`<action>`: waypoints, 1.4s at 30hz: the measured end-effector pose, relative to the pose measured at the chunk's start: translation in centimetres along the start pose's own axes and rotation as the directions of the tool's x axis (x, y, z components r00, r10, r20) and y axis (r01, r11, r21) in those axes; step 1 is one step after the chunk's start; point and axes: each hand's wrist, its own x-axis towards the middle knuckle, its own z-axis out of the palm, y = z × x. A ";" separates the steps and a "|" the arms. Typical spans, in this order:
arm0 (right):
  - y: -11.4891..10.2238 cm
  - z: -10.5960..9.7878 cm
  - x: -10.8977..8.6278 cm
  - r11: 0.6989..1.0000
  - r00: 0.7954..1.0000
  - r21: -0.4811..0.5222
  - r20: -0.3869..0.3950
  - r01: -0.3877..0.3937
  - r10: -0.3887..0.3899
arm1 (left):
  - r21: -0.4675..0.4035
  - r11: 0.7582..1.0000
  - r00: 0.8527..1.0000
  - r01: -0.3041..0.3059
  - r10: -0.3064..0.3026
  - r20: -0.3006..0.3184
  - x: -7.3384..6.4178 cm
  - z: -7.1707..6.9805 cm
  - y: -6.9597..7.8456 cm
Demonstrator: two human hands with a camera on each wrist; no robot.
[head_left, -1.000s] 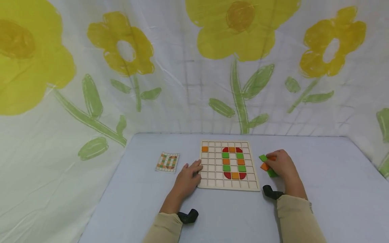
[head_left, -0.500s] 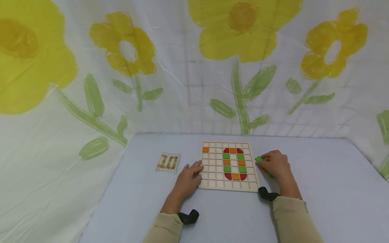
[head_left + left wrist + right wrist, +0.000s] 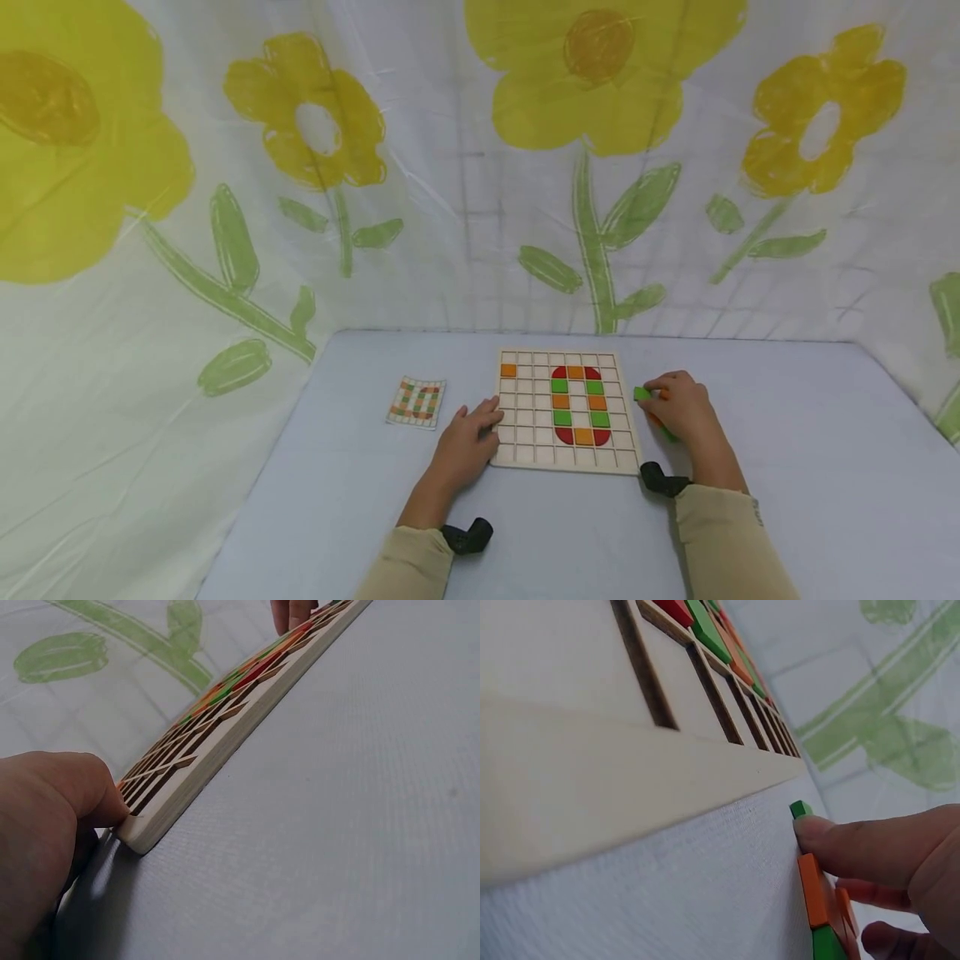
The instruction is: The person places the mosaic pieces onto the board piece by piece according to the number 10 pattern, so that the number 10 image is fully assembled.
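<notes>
A wooden grid board lies flat on the table, with red, green and orange tiles set in a tall ring at its right half. One orange square tile sits alone near the upper left corner. My left hand rests against the board's left edge, fingers loosely spread over its rim. Right of the board, my right hand pinches a green square tile between thumb and fingers. Beneath that hand, orange tiles and another green tile lie close together, partly hidden.
Left of the board lies a small pattern card printed with a coloured grid. The pale table ends at a white curtain painted with yellow flowers.
My right hand has moved left from over the loose tiles to the green tile at their far end, which has turned slightly. The left hand stays at the board.
</notes>
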 end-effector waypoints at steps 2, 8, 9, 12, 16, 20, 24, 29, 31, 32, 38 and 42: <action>-0.1 -0.1 0.0 1.000 1.000 0.012 -0.004 0.011 -0.011 | -0.002 1.000 1.000 -0.001 0.001 -0.002 0.0 -0.1 -0.1; -0.7 -0.6 0.0 0.999 1.000 0.048 -0.021 0.023 -0.022 | 0.013 1.000 1.000 -0.012 0.012 -0.006 0.3 -0.2 -0.3; -1.0 -0.7 0.0 0.998 0.999 0.064 -0.026 0.028 -0.026 | 0.014 1.000 1.000 -0.014 0.014 -0.007 0.3 -0.3 -0.3; -2.3 -0.7 0.2 0.991 0.999 0.123 -0.021 0.051 -0.049 | 0.012 1.000 1.000 -0.023 0.023 -0.004 0.3 -0.3 -0.4; -5.4 0.3 0.8 0.979 0.990 0.158 0.033 0.131 -0.138 | 0.018 1.000 1.000 -0.024 0.024 0.007 0.3 -0.3 -0.5; -9.2 2.3 2.1 0.954 0.958 0.153 0.088 0.257 -0.272 | 0.024 1.000 1.000 -0.018 0.018 0.000 0.3 -0.3 -0.5; -12.4 3.7 3.6 0.949 0.939 0.113 0.150 0.293 -0.308 | 0.007 1.000 1.000 -0.012 0.012 0.002 0.1 -0.3 -0.4; -14.7 4.6 5.0 0.963 0.941 0.027 0.207 0.267 -0.267 | 0.002 1.000 1.000 -0.006 0.006 0.019 0.0 -0.1 -0.1; -15.2 5.0 5.4 0.966 0.942 0.000 0.218 0.260 -0.254 | 0.006 1.000 1.000 -0.006 0.006 0.018 0.0 -0.1 -0.1; -15.3 5.1 5.6 0.967 0.944 -0.006 0.221 0.254 -0.247 | 0.004 1.000 1.000 -0.007 0.007 0.018 0.0 0.0 -0.1; -15.8 5.7 5.8 0.975 0.950 -0.002 0.225 0.221 -0.215 | 0.004 1.000 1.000 -0.014 0.014 0.020 0.0 0.0 -0.3; -15.8 6.2 6.1 0.973 0.952 -0.003 0.209 0.230 -0.224 | 0.008 1.000 1.000 -0.020 0.020 0.016 0.0 0.0 -0.3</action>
